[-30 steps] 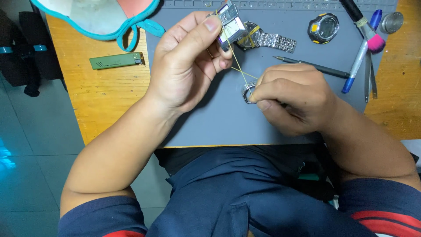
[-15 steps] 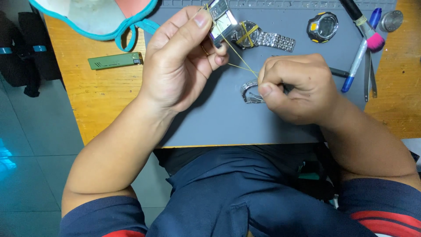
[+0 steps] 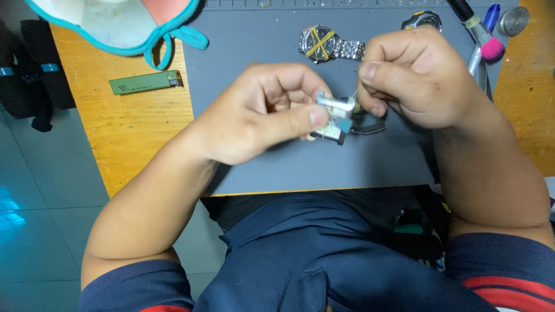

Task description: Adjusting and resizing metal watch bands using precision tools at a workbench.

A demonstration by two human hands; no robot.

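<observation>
My left hand (image 3: pixel 266 112) pinches a small silver and blue rectangular piece (image 3: pixel 336 111) between thumb and fingers, above the middle of the grey mat (image 3: pixel 248 52). My right hand (image 3: pixel 419 75) is closed just to its right, with its fingertips meeting the piece. A bit of thin yellow band (image 3: pixel 358 107) shows at those fingertips. A dark round watch ring (image 3: pixel 370 124) lies on the mat under both hands, partly hidden. A steel wristwatch (image 3: pixel 321 44) crossed by yellow bands lies farther back.
A second watch case (image 3: pixel 422 20), a pink-tipped brush (image 3: pixel 490 48), a blue pen (image 3: pixel 491 13) and a round metal cap (image 3: pixel 513 20) lie at the back right. A green lighter (image 3: pixel 144 82) and a teal-edged cloth (image 3: pixel 115 23) rest on the wooden table (image 3: pixel 133 133).
My left hand has come down from the back of the mat to its middle with the small piece. My right hand has risen to meet it, and the stretched yellow band has gone slack.
</observation>
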